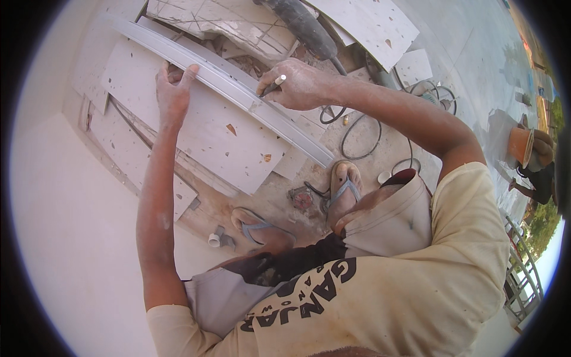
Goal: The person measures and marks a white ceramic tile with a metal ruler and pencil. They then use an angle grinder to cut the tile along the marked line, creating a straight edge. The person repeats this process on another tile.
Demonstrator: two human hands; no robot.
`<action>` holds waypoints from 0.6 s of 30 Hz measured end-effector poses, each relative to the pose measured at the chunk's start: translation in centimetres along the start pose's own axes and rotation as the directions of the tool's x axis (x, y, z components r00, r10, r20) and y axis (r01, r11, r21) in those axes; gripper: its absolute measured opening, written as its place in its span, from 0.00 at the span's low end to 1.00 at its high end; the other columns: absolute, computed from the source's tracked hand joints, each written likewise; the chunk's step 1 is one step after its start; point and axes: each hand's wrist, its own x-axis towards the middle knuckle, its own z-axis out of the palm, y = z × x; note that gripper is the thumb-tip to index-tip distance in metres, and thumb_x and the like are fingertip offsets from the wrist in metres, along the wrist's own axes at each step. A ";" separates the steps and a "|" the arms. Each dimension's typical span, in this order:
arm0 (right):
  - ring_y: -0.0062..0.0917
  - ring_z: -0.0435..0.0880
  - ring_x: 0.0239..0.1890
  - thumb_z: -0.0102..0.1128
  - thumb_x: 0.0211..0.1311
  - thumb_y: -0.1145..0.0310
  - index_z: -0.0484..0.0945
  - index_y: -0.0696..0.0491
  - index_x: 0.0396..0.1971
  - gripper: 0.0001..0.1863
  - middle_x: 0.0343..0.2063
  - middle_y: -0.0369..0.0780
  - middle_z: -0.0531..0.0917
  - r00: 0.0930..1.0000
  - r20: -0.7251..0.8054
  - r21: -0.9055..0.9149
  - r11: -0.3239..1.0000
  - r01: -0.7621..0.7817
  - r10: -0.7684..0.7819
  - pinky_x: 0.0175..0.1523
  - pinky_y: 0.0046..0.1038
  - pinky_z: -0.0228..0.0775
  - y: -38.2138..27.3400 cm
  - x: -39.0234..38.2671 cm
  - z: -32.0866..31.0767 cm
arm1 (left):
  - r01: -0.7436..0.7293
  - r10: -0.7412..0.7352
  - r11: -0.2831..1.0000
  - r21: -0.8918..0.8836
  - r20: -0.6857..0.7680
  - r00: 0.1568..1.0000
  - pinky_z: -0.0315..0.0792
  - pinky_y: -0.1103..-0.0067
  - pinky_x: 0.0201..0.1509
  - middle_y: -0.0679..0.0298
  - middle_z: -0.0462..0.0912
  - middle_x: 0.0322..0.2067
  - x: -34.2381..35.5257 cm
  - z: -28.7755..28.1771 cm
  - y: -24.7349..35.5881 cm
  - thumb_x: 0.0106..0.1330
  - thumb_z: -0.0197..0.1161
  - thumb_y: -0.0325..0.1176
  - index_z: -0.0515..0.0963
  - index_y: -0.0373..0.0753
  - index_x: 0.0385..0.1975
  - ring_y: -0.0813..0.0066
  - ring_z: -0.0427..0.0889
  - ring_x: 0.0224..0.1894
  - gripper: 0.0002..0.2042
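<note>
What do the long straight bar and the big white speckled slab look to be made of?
Long straight bar: probably metal, perhaps aluminium, pale satin finish; it has a soft sheen and lengthwise ridges.
White speckled slab: likely terrazzo or similar composite, smooth-looking; brown chips dot its pale ground.

- Left arm [157, 214]: reaches almost straight up from the lower left, with only a slight bend.
- Left wrist [172, 124]: roughly in line with the forearm.
- Left hand [173, 89]: thumb [191, 72] stretched up and away from the fingers, leaving a gap.
- Right arm [410, 113]: sharply bent at the elbow [467, 143], its forearm running leftward across the view.
- Right wrist [338, 89]: nearly straight.
- Right hand [294, 84]: higher on the body's right, back of the hand showing, fingers curled together in a grip; pale dust coats the skin.
- Right foot [346, 178]: set farther forward than the left foot [256, 225].
</note>
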 end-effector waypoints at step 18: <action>0.39 0.89 0.39 0.64 0.61 0.70 0.86 0.59 0.41 0.12 0.35 0.49 0.89 0.995 0.051 0.066 0.994 -0.088 0.084 0.48 0.37 0.81 0.9 -8.5 1.4 | 0.014 -0.004 0.993 -0.113 0.085 0.996 0.74 0.71 0.58 0.51 0.78 0.55 0.4 0.2 0.3 0.64 0.75 0.45 0.66 0.27 0.68 0.66 0.79 0.54 0.39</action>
